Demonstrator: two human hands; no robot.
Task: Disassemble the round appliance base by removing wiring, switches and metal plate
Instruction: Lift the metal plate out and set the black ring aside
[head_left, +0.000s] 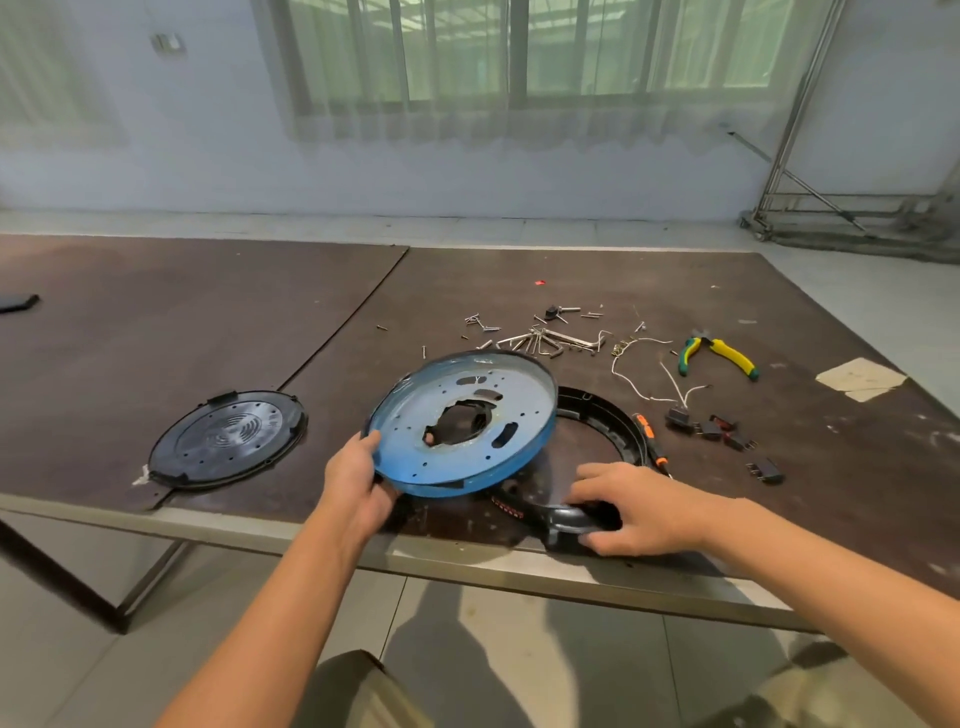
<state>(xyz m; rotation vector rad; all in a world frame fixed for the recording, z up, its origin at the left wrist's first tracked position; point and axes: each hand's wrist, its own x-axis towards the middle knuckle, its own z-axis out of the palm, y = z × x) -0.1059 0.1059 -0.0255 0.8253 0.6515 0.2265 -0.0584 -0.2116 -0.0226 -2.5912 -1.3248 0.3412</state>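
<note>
The metal plate (415, 415) is being gripped at its near-left rim by the left hand (358, 483) and held tilted, partly over the black base (608, 421), which is being pinned to the counter (571, 280) by the right hand (639, 509), its fingers curled round the base's near edge.

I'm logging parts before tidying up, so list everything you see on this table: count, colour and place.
metal plate: one, blue-tinted, tilted up over the base, centre
ring base: one, black, on the table under the plate
round cover: one, black, flat, left
pliers: one, yellow-green handles, right
screwdriver: one, orange-black, beside the base's right edge
switches: several, black, right of the screwdriver
wires: a few, white, behind the switches
hex keys and screws: many, silver, behind the plate
paper scrap: one, beige, far right
table: one, dark brown
left hand: grips the plate's left rim
right hand: holds the base's near edge
</note>
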